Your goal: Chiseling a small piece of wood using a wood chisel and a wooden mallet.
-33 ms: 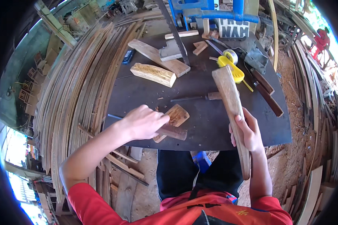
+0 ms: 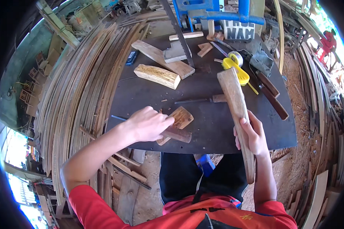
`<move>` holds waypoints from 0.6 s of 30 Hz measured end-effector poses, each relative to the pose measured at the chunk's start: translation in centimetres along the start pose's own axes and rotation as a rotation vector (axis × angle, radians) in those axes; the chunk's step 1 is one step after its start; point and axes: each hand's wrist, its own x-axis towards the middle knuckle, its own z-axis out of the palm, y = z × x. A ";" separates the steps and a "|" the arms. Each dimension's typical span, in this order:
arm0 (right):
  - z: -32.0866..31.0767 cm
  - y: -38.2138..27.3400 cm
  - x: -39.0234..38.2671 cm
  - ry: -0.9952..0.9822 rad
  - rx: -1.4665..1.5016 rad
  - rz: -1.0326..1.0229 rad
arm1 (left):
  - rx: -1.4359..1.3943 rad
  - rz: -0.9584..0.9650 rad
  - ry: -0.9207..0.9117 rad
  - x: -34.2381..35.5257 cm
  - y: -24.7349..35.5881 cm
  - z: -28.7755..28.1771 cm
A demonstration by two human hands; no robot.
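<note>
My left hand (image 2: 149,124) is closed round a chisel (image 2: 178,134) near the table's front edge. Its brown wooden handle sticks out to the right of my fist, and its thin blade shows to the left. Partly under that handle and my fingers lies a small wood piece (image 2: 183,118) with a rough, hollowed face. My right hand (image 2: 253,135) grips a long wooden mallet (image 2: 235,97), club-like and wider at the top, held tilted over the right front edge. Behind it, another chisel (image 2: 218,98) lies on the table, its handle end partly covered by the mallet.
On the dark table (image 2: 141,99) are a rough wood block (image 2: 156,76), a plank (image 2: 160,59), a yellow brush (image 2: 237,72), a tape roll (image 2: 236,58) and wooden-handled tools (image 2: 273,100). A blue metal frame (image 2: 221,15) stands behind. Long timber strips (image 2: 80,84) fill the left side.
</note>
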 end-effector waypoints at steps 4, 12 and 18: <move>-0.1 0.2 0.0 -0.005 0.002 -0.007 | 0.113 0.029 0.008 0.2 0.4 0.5; 0.0 0.3 0.2 0.017 -0.042 -0.011 | 0.172 0.138 0.325 -0.2 -1.4 3.7; -0.1 0.7 0.1 0.046 -0.072 -0.040 | -0.168 -0.502 0.549 -2.3 -4.1 0.2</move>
